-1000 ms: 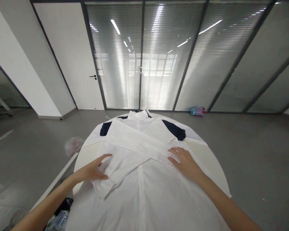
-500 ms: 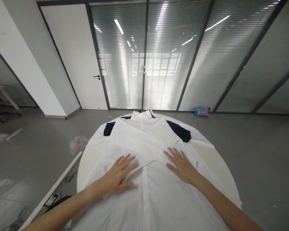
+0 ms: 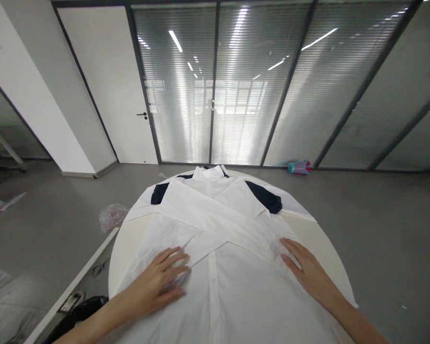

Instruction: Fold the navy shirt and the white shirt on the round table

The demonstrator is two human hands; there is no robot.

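A white button-up shirt (image 3: 236,286) lies spread over a round table, its collar at the far end. Its sleeves (image 3: 208,210) are crossed over the chest. Dark navy cloth (image 3: 263,197) shows from beneath it at both shoulders. On the left part of the shirt rests my left hand (image 3: 161,277), fingers apart, beside the end of one sleeve. Over the right side of the shirt, near the other sleeve's end, is my right hand (image 3: 304,265), with its thumb apart from the fingers. Neither hand visibly grips the cloth.
The pale round table (image 3: 329,253) shows its rim on both sides. A clear plastic bag (image 3: 112,217) lies on the floor at left, by a white bar (image 3: 75,284) and a black bag (image 3: 80,313). A blue and pink item (image 3: 299,167) lies by the glass wall.
My right hand has moved right and toward me, away from the crossed sleeves. My left hand has shifted left and nearer to me. The view has shifted slightly.
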